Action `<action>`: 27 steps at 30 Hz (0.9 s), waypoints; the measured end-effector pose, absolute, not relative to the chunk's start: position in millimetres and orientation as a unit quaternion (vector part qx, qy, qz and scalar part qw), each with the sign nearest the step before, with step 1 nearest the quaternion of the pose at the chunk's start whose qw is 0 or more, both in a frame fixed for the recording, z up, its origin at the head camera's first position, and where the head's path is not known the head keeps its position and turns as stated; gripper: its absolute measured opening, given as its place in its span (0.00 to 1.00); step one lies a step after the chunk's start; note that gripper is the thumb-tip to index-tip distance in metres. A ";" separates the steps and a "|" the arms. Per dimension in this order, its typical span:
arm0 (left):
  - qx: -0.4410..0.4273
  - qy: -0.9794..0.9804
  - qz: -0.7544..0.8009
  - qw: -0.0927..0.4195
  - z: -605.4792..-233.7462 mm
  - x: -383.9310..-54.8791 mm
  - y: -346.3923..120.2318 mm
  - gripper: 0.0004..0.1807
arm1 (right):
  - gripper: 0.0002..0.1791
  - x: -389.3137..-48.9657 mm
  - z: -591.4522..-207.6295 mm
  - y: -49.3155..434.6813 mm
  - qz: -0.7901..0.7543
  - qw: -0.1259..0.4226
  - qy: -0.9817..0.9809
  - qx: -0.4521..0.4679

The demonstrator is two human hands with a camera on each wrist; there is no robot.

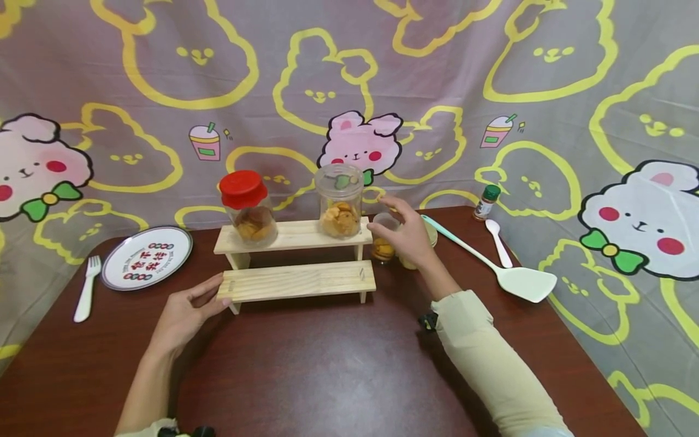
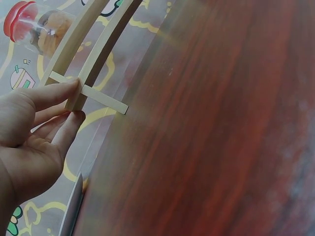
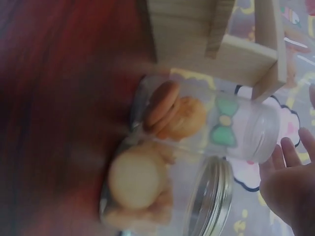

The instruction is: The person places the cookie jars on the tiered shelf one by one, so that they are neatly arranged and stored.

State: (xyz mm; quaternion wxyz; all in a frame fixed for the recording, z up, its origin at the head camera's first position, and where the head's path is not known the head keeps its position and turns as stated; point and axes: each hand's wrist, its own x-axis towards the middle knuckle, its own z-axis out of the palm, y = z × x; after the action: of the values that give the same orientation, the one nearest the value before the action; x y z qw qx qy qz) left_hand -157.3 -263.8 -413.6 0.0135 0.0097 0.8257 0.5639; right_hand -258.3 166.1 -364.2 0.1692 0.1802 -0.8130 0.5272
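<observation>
My left hand (image 1: 185, 309) pinches the left end of the lower step of a two-step wooden shelf (image 1: 300, 282), thumb and fingertips at its edge. A red-lidded jar (image 1: 246, 209) and a clear-lidded jar (image 1: 340, 203), both with cookies inside, stand on the upper step. To the right of the shelf, my right hand (image 1: 406, 233) is spread beside the top of a slim clear jar (image 3: 182, 115) of cookies. In the right wrist view its fingers lie near that jar's lid; whether they touch cannot be told. A gold-lidded cookie jar (image 3: 147, 187) stands beside it, partly hidden in the head view.
On the left lie a white plate (image 1: 147, 258) and a white fork (image 1: 87, 291). A pale turner (image 1: 524, 282), a white spoon (image 1: 498, 243) and a green-capped spice bottle (image 1: 486, 203) are at the right. A patterned cloth (image 1: 437, 79) hangs behind the brown table (image 1: 327, 364).
</observation>
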 end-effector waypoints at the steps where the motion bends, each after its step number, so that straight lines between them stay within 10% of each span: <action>1: 0.010 0.826 0.564 0.014 -413.6 -157.4 -264.0 0.36 | 0.32 -258.3 -364.9 168.4 0.515 0.169 -0.821 0.177; 27: 0.016 0.820 0.572 0.014 -413.6 -158.9 -263.7 0.36 | 0.25 -257.8 -383.8 184.8 0.377 0.222 -0.875 0.208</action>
State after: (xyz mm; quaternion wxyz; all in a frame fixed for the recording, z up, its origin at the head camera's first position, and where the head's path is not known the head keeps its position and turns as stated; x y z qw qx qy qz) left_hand -158.9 -263.7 -413.6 0.0137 0.0162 0.8201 0.5718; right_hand -257.8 184.8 -383.8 0.2222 0.2076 -0.8751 0.3765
